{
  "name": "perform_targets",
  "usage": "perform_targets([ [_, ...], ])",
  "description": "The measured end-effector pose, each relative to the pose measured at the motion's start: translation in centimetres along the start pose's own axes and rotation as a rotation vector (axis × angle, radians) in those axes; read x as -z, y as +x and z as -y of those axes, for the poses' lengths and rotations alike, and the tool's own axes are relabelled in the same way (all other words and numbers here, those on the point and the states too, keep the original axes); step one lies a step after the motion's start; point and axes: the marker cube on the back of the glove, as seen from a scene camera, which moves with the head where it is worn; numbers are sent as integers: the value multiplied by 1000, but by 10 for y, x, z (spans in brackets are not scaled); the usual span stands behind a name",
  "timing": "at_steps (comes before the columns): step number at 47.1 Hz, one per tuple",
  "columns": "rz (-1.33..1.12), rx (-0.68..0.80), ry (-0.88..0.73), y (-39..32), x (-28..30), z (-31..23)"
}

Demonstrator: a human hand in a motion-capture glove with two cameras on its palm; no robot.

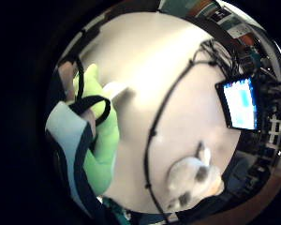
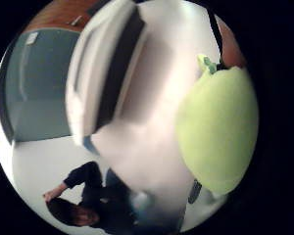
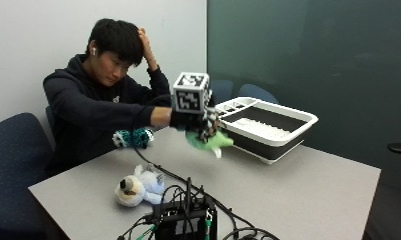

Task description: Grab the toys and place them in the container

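One white-rimmed container [image 3: 270,131] on table; inside unclear. Right hand [image 3: 195,121] fingers grip green toy [image 3: 212,142] beside it.

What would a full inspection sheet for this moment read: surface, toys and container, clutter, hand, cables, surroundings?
Surface: grey table, toys and gear on it.
Job's things: green plush toy held in the air beside the container, not yet over it; white plush toy lies on the table near the front; teal toy lies by the person's body. Container is white with dark walls; no toys seen inside.
Clutter: black electronics box at the front edge.
Grippers: gloved right hand grips the green plush toy.
Cables: black cable runs from the hand across the table to the box.
Surroundings: blue chair, dark wall panel, person seated with the bare hand on their head.
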Motion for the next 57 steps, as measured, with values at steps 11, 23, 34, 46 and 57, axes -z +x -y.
perform_targets([
  [11,34,146,198,-93,113,51],
  [23,31,110,-13,-121,36,90],
  [34,8,-78,130,-61,67,6],
  [46,-24,-527,9,122,94,-118],
  [57,11,-680,-141,185,33,-157],
])
